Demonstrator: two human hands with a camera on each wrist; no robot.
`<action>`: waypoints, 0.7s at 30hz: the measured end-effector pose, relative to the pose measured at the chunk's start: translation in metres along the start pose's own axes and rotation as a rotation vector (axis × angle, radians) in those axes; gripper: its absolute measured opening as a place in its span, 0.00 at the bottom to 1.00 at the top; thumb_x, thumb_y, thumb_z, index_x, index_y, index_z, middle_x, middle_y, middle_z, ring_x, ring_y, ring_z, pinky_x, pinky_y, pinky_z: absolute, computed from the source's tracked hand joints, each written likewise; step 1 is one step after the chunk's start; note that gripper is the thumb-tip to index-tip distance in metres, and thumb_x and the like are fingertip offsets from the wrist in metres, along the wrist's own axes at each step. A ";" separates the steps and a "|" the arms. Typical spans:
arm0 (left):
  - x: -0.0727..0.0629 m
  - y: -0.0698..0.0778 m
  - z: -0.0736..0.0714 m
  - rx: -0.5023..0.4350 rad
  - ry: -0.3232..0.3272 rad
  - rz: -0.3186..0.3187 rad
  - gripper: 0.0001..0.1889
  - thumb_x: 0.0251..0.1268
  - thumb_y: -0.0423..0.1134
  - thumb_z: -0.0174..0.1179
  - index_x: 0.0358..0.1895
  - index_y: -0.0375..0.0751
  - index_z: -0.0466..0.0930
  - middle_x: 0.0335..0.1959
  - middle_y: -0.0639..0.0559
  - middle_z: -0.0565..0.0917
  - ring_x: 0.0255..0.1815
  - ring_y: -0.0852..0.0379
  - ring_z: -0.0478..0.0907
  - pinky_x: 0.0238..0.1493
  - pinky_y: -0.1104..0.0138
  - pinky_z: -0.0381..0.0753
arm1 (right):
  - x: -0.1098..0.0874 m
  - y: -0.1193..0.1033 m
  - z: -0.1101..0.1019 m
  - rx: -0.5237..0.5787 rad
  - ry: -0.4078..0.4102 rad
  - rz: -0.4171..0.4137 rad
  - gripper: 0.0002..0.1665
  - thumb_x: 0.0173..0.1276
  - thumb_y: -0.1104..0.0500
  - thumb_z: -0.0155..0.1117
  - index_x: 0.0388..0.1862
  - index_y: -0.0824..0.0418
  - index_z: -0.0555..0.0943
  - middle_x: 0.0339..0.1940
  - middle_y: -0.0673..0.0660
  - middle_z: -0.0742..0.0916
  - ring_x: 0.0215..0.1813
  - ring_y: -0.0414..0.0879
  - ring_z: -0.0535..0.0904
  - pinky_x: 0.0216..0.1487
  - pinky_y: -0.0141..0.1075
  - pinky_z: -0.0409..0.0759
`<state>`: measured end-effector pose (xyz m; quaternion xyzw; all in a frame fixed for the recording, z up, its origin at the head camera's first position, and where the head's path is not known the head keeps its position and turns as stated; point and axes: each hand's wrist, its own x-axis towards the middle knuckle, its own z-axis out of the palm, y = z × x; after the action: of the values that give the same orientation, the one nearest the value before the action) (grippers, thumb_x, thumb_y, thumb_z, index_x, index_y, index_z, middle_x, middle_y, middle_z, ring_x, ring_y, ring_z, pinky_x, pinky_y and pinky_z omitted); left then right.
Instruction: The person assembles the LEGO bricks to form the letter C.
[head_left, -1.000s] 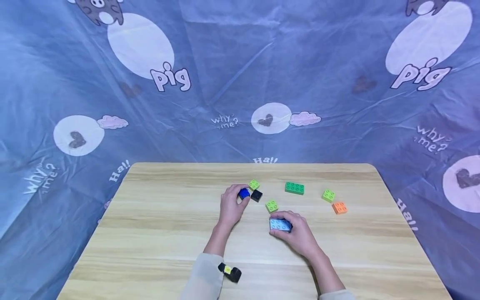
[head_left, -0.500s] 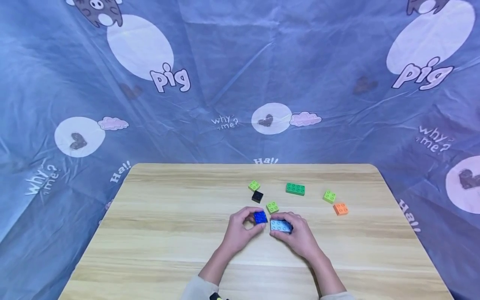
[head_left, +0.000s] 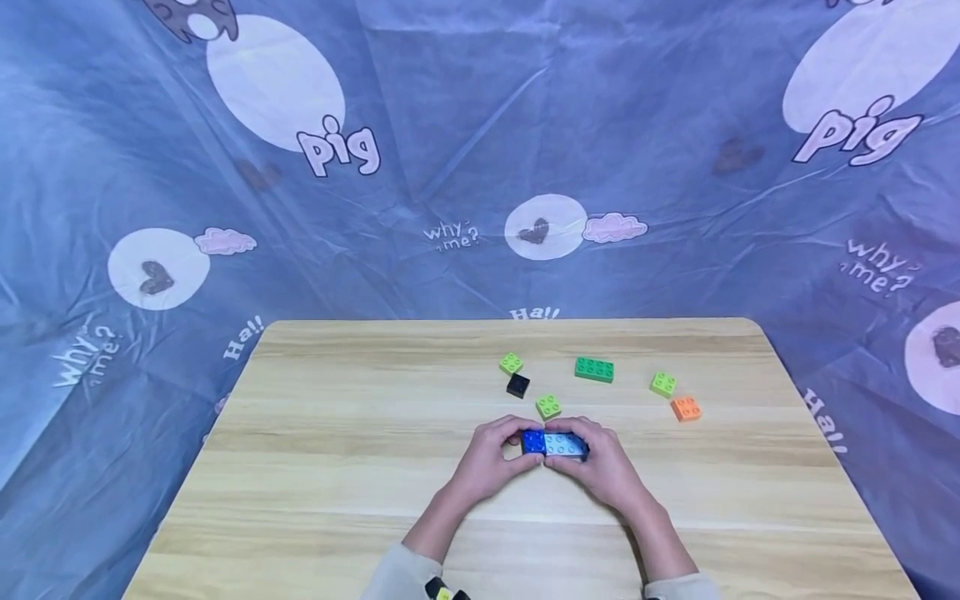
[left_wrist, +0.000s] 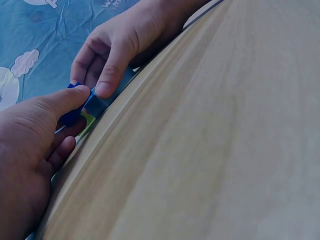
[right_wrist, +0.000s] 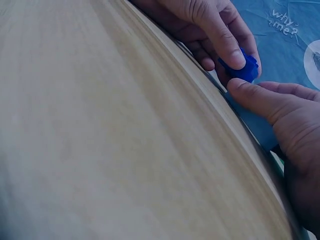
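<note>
Near the middle of the table, my left hand pinches a small dark blue toy brick between thumb and fingers. Beside it, my right hand grips a longer light blue brick at the table surface. The dark blue brick is at the light blue one's left end, studs up. In the right wrist view the dark blue brick looks tilted and slightly higher than the light blue brick. Whether they are joined I cannot tell. Fingers hide part of both bricks.
Just beyond the hands lies a lime brick. Farther back are a black brick, another lime brick and a long green brick. To the right sit a third lime brick and an orange brick. A patterned blue cloth hangs behind.
My left hand has brought the dark blue brick from beside the black brick, right and toward me, to the light blue brick's left end. My right hand has stayed nearly in place, still holding its brick.
</note>
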<state>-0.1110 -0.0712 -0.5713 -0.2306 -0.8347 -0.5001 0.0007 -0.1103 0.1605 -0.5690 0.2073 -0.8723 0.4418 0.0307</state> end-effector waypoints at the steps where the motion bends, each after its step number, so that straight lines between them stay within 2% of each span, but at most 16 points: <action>1: 0.000 0.000 0.000 0.001 0.000 0.000 0.21 0.65 0.41 0.76 0.61 0.52 0.85 0.55 0.59 0.88 0.52 0.65 0.82 0.54 0.70 0.84 | 0.000 0.000 0.000 0.002 -0.003 -0.002 0.32 0.57 0.56 0.87 0.61 0.47 0.86 0.55 0.45 0.90 0.56 0.44 0.85 0.56 0.41 0.83; 6: 0.001 0.001 0.000 0.003 -0.011 -0.008 0.21 0.65 0.41 0.76 0.61 0.52 0.85 0.54 0.59 0.88 0.52 0.66 0.82 0.54 0.70 0.84 | -0.001 -0.001 0.000 0.007 -0.006 -0.022 0.33 0.57 0.61 0.86 0.61 0.47 0.85 0.55 0.46 0.90 0.56 0.44 0.85 0.54 0.39 0.84; 15: 0.000 0.001 -0.001 -0.022 0.003 0.001 0.21 0.66 0.41 0.75 0.62 0.51 0.85 0.55 0.59 0.88 0.53 0.65 0.82 0.54 0.69 0.84 | 0.000 0.000 0.004 -0.006 0.017 -0.031 0.32 0.57 0.59 0.87 0.61 0.47 0.85 0.55 0.46 0.90 0.56 0.44 0.85 0.54 0.41 0.85; 21: 0.000 0.000 -0.002 -0.010 -0.010 0.018 0.21 0.67 0.44 0.74 0.62 0.52 0.85 0.56 0.59 0.88 0.54 0.66 0.82 0.54 0.70 0.84 | 0.001 -0.003 0.003 -0.016 0.013 -0.022 0.33 0.57 0.58 0.86 0.62 0.48 0.85 0.55 0.46 0.90 0.59 0.46 0.85 0.57 0.47 0.85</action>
<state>-0.1117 -0.0723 -0.5702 -0.2404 -0.8300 -0.5032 -0.0002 -0.1102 0.1561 -0.5685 0.2136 -0.8734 0.4356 0.0430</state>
